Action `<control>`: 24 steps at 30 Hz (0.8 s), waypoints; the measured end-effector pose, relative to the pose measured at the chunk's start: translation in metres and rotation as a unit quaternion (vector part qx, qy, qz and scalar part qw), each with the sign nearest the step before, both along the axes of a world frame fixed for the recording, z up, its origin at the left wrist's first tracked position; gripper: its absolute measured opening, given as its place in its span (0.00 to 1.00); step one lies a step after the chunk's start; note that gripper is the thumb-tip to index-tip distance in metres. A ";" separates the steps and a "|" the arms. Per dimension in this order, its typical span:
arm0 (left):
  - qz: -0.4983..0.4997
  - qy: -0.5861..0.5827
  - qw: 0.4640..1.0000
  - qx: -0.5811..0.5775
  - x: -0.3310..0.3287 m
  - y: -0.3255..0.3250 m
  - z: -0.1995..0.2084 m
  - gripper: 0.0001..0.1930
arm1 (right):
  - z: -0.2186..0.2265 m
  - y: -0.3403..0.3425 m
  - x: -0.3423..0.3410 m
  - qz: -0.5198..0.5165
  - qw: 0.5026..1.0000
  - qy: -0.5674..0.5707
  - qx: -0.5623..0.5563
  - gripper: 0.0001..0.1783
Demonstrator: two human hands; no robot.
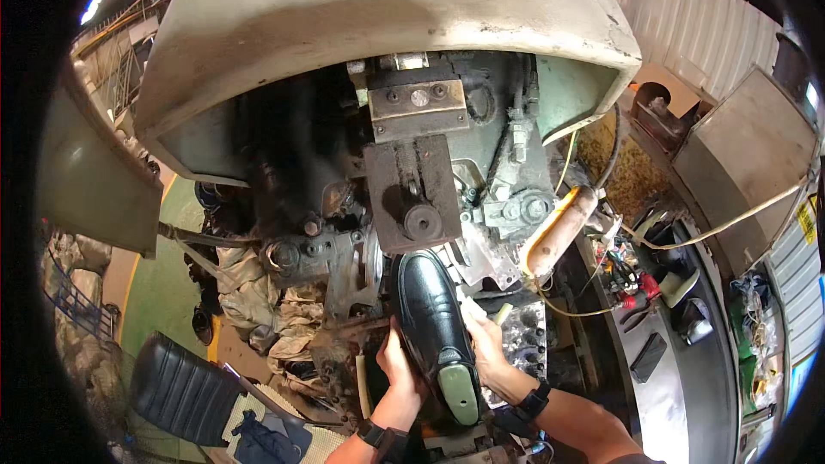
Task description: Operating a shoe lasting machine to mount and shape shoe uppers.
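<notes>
A black leather shoe (424, 299) points away from me, with a pale green shoe last (459, 391) showing at its heel end. My left hand (398, 361) grips the shoe's left side near the heel, its fingers partly hidden beneath. On the opposite side my right hand (484, 346) is closed against the shoe, and its fingertips are hard to make out. The toe lies just under a dark metal block (418, 189) with a round fitting on a large machine. Whether the toe touches the block I cannot tell.
A pale machine hood (387, 9) overhangs the work. Right of the shoe is a lit work lamp (560, 230) with its cable. A side bench (662, 387) carries pliers (638, 314) and loose tools. At the lower left stands a black padded chair (183, 387), near crumpled sacks (258, 296).
</notes>
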State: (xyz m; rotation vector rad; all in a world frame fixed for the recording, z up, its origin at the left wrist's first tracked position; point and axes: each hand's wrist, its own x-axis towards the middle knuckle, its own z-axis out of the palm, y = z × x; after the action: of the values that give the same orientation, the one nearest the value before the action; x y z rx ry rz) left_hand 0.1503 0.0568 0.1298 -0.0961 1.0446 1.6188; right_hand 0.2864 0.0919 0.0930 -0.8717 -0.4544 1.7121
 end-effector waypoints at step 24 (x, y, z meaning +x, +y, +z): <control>-0.058 0.172 0.931 -0.316 -0.244 -0.164 -0.290 0.32 | -0.231 -0.110 0.301 0.071 0.828 -0.471 -0.297 0.27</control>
State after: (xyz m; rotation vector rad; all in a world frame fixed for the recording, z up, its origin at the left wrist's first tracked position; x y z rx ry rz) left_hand -0.0940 -0.1072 -0.1597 -0.1802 1.7867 1.1589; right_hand 0.5873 -0.0185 -0.1375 -2.2185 -0.6405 1.4543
